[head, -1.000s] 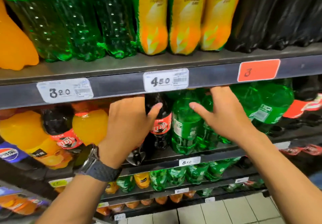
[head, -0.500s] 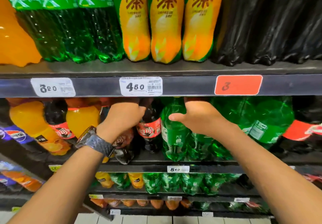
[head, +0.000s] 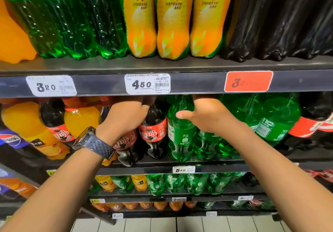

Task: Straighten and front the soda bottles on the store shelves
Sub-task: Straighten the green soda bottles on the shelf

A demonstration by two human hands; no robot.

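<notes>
On the middle shelf (head: 180,163), my left hand (head: 126,116), with a watch on its wrist, curls over the top of a dark cola bottle with a red label (head: 126,147) that leans to the left. A second cola bottle (head: 155,134) stands upright beside it. My right hand (head: 207,116) grips the top of a green soda bottle (head: 180,138), thumb on its shoulder. The shelf rail above hides the fingertips of both hands and the bottle caps.
Orange soda bottles (head: 81,116) and more cola stand to the left, large green bottles (head: 273,120) to the right. The upper shelf (head: 180,65) carries green, yellow tea (head: 173,24) and black bottles. Price tags (head: 146,83) line the rail. Lower shelves hold smaller bottles above a tiled floor.
Both hands, open and spread a second ago, have reached deeper under the shelf rail and curled round the tops of the cola and green bottles.
</notes>
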